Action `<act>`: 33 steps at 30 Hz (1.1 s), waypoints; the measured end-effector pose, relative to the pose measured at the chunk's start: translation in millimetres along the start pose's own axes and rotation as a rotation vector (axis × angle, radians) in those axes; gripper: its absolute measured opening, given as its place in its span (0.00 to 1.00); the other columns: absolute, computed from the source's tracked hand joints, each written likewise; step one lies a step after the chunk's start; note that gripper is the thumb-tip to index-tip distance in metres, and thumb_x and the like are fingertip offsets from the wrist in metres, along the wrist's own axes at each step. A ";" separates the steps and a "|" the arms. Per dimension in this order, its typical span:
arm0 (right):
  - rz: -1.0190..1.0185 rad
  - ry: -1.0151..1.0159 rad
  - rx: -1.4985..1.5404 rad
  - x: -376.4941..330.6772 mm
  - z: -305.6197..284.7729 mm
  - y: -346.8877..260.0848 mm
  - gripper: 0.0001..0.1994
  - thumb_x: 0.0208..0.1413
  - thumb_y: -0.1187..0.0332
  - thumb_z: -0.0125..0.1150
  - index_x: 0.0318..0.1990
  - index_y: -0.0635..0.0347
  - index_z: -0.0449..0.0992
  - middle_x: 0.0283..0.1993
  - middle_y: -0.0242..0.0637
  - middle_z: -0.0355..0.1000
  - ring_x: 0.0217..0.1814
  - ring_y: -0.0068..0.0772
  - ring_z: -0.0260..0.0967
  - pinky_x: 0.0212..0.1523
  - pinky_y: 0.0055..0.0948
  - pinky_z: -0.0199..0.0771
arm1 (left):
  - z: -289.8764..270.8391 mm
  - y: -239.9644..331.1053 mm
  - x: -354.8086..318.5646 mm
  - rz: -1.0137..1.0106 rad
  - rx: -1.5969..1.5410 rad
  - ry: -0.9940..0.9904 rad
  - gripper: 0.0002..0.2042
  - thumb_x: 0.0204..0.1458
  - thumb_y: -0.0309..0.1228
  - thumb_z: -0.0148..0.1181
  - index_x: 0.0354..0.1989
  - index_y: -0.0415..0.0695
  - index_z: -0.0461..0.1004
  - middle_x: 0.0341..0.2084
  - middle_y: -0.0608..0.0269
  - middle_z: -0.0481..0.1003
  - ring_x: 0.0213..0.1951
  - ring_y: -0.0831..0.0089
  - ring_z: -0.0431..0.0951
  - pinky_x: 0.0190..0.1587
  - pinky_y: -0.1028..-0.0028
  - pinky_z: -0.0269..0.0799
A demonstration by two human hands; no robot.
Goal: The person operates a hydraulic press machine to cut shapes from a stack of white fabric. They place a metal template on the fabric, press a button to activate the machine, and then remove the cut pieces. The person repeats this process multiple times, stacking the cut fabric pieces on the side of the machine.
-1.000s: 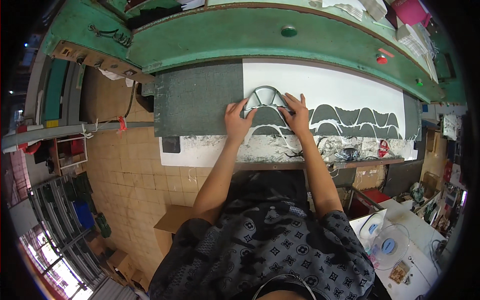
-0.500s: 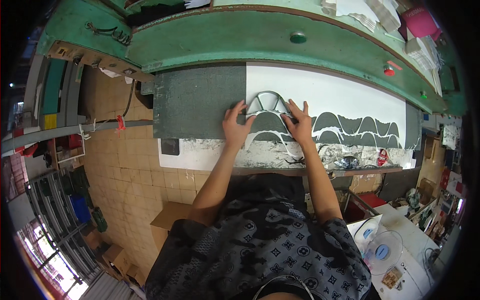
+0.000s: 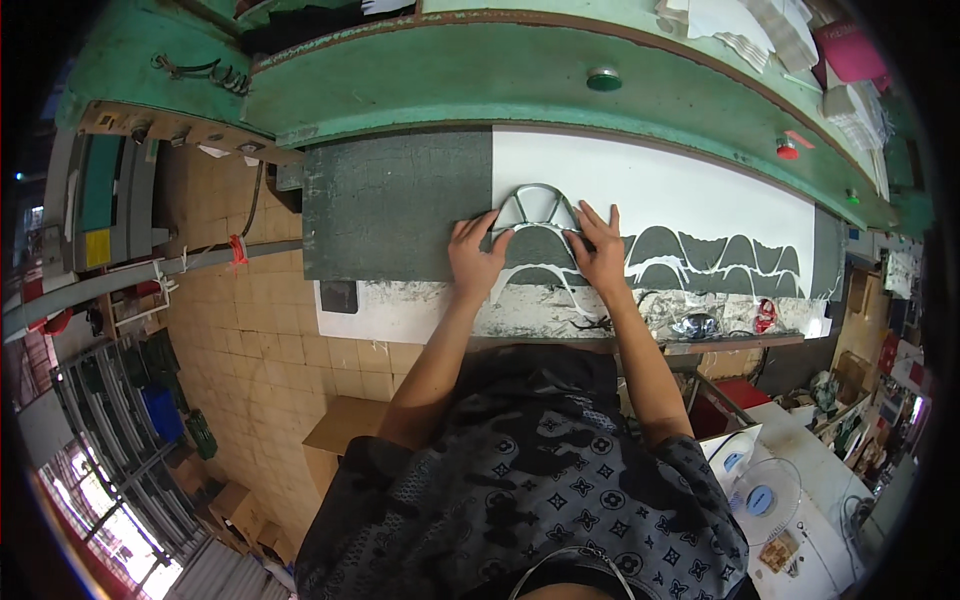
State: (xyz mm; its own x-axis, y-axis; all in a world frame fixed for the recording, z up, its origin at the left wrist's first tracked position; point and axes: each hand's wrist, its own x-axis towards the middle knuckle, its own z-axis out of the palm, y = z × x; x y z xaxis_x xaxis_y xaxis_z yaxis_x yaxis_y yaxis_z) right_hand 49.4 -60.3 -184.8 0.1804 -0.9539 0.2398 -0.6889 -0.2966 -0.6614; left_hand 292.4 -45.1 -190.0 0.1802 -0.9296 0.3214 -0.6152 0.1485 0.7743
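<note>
A metal cutting die, arch-shaped with two inner struts, lies on the left end of a white sheet. Its left foot is between the thumb and fingers of my left hand. At the opposite foot, the thumb and fingers of my right hand grip the die. Below it and to its right, arched cut-outs leave thin wavy white strips of the sheet. Dark green cutting board shows through these gaps and to the left of the sheet.
A green machine beam spans the far side of the board, bearing a dark green button and a red button. Near the front edge lies a small red object. At lower right stands a fan; a cardboard box is at lower left.
My left fingers have come in slightly closer against the die's left side. The die and my right hand keep their places; the view has shifted a little.
</note>
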 end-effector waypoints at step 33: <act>0.293 -0.101 0.238 -172.7 -46.8 -54.7 0.15 0.57 0.64 0.76 0.42 0.68 0.85 0.36 0.45 0.84 0.38 0.36 0.85 0.42 0.32 0.83 | -63.8 51.7 -156.7 0.038 0.072 -0.417 0.15 0.45 0.35 0.76 0.41 0.44 0.85 0.38 0.52 0.77 0.48 0.47 0.76 0.53 0.54 0.72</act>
State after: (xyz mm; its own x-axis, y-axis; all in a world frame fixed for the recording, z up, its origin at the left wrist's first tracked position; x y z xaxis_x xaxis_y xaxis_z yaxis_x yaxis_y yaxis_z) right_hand 23.1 122.8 -156.8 0.0773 -0.9959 -0.0471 -0.5412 -0.0022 -0.8409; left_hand 281.4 129.8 -165.5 -0.1607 -0.9830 0.0892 -0.6703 0.1750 0.7212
